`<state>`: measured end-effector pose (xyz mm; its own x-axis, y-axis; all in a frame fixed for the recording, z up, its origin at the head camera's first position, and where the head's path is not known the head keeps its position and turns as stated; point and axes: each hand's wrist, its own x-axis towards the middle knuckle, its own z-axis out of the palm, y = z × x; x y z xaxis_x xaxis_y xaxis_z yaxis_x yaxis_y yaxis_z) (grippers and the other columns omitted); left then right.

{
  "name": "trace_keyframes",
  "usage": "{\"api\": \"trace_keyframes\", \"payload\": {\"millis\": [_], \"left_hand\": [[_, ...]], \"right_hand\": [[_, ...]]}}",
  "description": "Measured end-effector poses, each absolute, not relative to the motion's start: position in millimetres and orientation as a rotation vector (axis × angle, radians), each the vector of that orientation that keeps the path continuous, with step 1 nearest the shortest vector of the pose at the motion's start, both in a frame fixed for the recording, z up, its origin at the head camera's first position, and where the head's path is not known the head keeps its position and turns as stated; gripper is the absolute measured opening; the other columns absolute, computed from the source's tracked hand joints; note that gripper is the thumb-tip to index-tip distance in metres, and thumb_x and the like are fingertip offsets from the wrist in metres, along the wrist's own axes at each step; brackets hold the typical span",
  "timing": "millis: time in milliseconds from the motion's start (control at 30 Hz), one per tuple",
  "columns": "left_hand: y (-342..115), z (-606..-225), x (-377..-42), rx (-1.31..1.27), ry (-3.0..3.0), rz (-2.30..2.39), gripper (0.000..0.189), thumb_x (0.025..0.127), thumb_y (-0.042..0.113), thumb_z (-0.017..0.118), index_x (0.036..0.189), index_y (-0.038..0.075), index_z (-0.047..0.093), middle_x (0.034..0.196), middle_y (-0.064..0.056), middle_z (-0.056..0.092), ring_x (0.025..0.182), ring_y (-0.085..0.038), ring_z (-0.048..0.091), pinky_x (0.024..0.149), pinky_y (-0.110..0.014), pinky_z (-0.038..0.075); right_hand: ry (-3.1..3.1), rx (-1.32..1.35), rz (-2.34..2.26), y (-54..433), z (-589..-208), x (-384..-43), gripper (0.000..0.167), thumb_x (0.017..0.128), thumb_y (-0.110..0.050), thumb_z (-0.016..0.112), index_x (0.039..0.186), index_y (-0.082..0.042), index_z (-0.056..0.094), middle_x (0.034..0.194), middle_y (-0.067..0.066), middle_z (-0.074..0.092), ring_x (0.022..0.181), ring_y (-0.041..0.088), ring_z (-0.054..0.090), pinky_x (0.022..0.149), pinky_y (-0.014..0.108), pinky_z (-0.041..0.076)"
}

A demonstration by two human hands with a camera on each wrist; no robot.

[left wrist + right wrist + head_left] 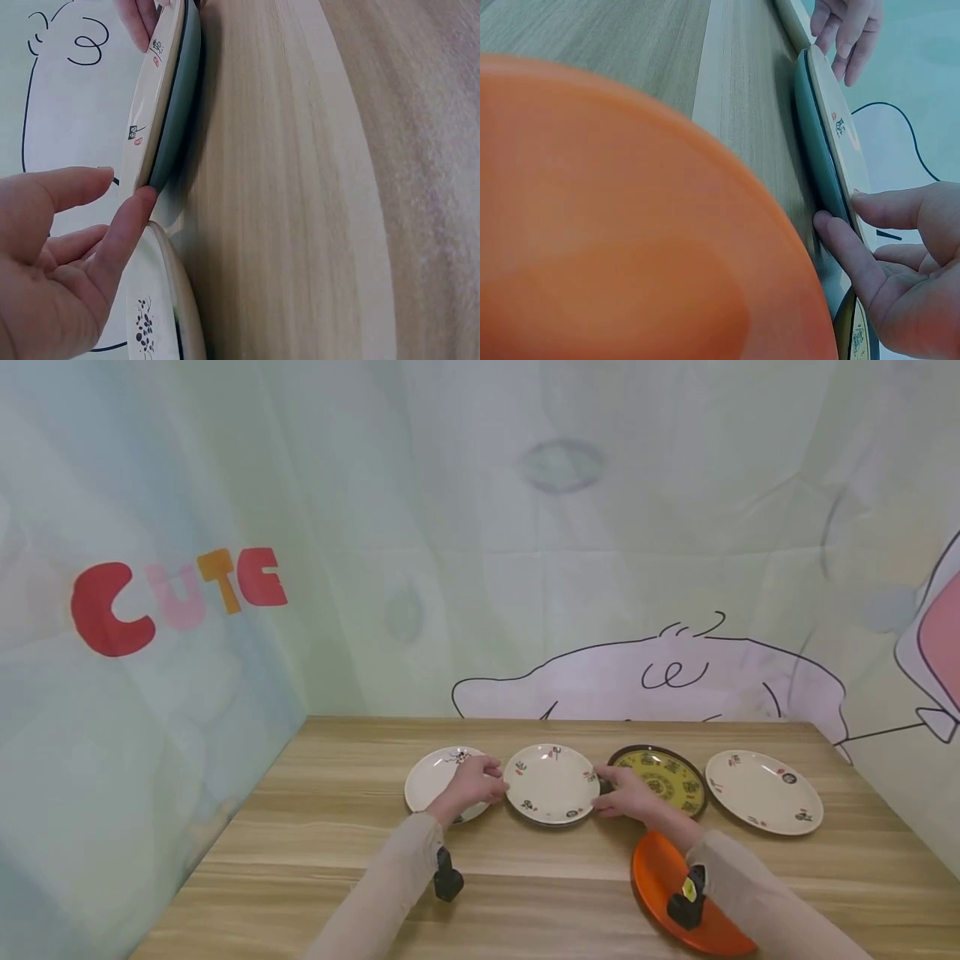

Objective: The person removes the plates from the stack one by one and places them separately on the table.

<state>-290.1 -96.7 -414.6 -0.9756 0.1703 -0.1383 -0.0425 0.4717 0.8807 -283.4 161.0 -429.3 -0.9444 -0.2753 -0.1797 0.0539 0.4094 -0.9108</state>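
Observation:
A cream plate with small printed motifs sits on top of a teal plate, its side visible in both wrist views. At the left edge of this stack is my left hand; one fingertip touches the rim and another stands slightly off it, fingers relaxed. My right hand is at the opposite edge, loosely spread fingertips meeting the rim above and below. Beneath the left hand lies a white plate with a dark floral print. A yellow-green patterned plate with a dark rim lies behind the right hand.
Another cream plate lies at the far right of the row. Partly under the right forearm is an orange plate, near the front of the wooden table. A printed cloth backdrop stands behind the table.

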Motion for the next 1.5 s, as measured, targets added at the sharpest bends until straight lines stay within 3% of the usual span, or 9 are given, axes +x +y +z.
{"api": "trace_keyframes", "payload": {"millis": [733,967,1167,1500], "left_hand": [[-87,-414,-296,0.167,2.717,1.246,0.057,0.070,0.003,0.072,0.121,-0.010,0.050,0.110,-0.022,0.059,0.077,-0.018,0.063,0.066,-0.023,0.054],[-86,-415,-297,0.156,2.763,1.206,0.060,0.067,0.005,0.074,0.120,-0.009,0.051,0.105,-0.018,0.062,0.075,-0.017,0.063,0.074,-0.028,0.053],[-87,-420,-300,0.120,2.670,1.347,0.065,0.067,0.000,0.072,0.125,-0.011,0.045,0.106,-0.020,0.061,0.069,-0.016,0.063,0.063,-0.023,0.054],[-91,-426,-306,0.140,2.498,1.538,0.056,0.070,-0.006,0.068,0.122,-0.011,0.047,0.112,-0.022,0.054,0.066,-0.016,0.061,0.062,-0.024,0.055]], "right_hand": [[2.375,-0.172,-1.548,161,-429,-285,0.062,0.078,0.011,0.060,0.133,0.013,0.033,0.136,0.038,0.024,0.079,0.021,0.063,0.068,0.032,0.056],[2.369,-0.192,-1.555,161,-428,-283,0.062,0.077,0.011,0.061,0.132,0.015,0.032,0.136,0.038,0.023,0.081,0.022,0.063,0.068,0.033,0.056],[2.373,-0.184,-1.547,161,-430,-285,0.061,0.078,0.011,0.060,0.132,0.014,0.033,0.137,0.037,0.024,0.083,0.022,0.063,0.069,0.032,0.056],[2.408,-0.179,-1.513,161,-431,-286,0.060,0.077,0.009,0.061,0.132,0.013,0.035,0.136,0.036,0.028,0.078,0.020,0.063,0.067,0.031,0.056]]}}
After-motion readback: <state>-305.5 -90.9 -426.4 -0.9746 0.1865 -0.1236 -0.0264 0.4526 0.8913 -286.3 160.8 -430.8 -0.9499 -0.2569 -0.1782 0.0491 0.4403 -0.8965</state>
